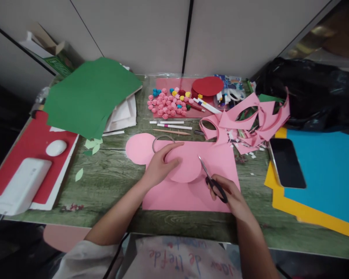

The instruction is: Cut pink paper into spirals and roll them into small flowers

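My left hand [159, 164] pinches a round pink paper disc [186, 170] at its left side, thumb on top. The disc is just above a large pink paper sheet [174, 199] that lies flat on the table. In my right hand [231, 193] is a pair of scissors [213, 184] with black handles. Their tip points up and left, close to the disc's right edge, and the blades look nearly closed. Another pink disc [139, 148] lies by the sheet's upper left corner. A thin ring [163, 136] sits partly behind my left hand.
Pink offcuts [247, 120] pile up behind the sheet at right. Small paper roses [168, 104], a red disc [208, 86] and pens [174, 126] lie at the back. Green paper [90, 93] is at left; a phone [287, 162] rests on blue paper [325, 174] at right.
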Action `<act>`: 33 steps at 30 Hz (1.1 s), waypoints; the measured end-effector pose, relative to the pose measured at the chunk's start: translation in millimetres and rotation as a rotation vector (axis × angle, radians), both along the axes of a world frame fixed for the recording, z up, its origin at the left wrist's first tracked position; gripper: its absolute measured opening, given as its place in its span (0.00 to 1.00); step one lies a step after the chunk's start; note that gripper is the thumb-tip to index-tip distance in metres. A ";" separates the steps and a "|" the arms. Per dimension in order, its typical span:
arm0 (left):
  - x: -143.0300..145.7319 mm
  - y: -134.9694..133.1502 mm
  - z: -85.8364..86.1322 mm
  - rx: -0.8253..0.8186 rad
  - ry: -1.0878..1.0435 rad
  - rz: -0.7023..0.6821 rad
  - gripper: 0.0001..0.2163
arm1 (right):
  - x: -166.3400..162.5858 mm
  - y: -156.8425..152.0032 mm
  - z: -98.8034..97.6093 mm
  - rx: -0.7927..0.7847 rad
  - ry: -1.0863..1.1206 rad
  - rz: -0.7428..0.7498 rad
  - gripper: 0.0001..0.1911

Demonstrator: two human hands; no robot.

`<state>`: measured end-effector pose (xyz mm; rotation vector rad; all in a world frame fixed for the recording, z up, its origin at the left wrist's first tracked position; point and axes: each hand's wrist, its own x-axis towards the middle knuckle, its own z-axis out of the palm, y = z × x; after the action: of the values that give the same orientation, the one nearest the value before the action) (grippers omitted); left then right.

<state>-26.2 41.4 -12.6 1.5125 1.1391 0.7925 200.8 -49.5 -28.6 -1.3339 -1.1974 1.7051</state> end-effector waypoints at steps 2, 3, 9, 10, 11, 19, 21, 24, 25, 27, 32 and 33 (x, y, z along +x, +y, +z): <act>-0.2 0.0 -0.5 0.007 -0.005 -0.008 0.19 | 1.3 -0.3 -0.3 0.005 0.007 0.003 0.13; -0.2 0.1 -0.8 0.008 -0.008 -0.011 0.19 | 1.7 -0.6 -0.6 0.006 0.008 0.002 0.13; 0.0 0.3 -1.7 0.013 0.006 -0.015 0.19 | 1.2 -1.6 0.2 0.004 -0.002 -0.004 0.12; 0.0 0.1 -1.6 0.012 0.009 -0.014 0.19 | 1.0 -1.4 0.6 0.004 -0.002 -0.002 0.12; -0.1 0.0 -1.5 0.010 0.013 -0.014 0.19 | 0.8 -1.2 0.9 0.003 -0.002 -0.002 0.12; 0.5 -1.9 -0.9 0.038 0.026 -0.010 0.19 | 0.7 -3.0 5.6 -0.015 -0.041 0.002 0.14; 0.7 -2.3 -1.0 0.050 0.028 -0.008 0.19 | 0.9 -4.0 7.9 -0.011 -0.036 -0.007 0.15; 0.7 -3.1 -1.4 0.057 0.031 -0.005 0.18 | 1.8 -4.6 8.8 -0.007 -0.028 0.004 0.16; 0.6 -3.4 -1.4 0.061 0.035 -0.004 0.18 | 2.1 -4.4 8.4 -0.004 -0.025 0.013 0.16; 0.9 -4.3 -1.3 0.086 0.046 -0.003 0.18 | 2.5 -3.9 7.0 0.010 -0.020 0.022 0.15; 2.5 -5.9 0.0 0.135 0.084 -0.004 0.18 | 2.4 -4.9 4.1 0.044 -0.013 -0.010 0.14; 2.7 -6.0 0.3 0.139 0.083 -0.004 0.18 | 2.6 -5.7 3.5 0.047 -0.010 -0.015 0.14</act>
<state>-23.5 35.5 -12.3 1.6762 1.1612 0.8269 203.4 -55.2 -25.1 -1.3214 -1.2224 1.6518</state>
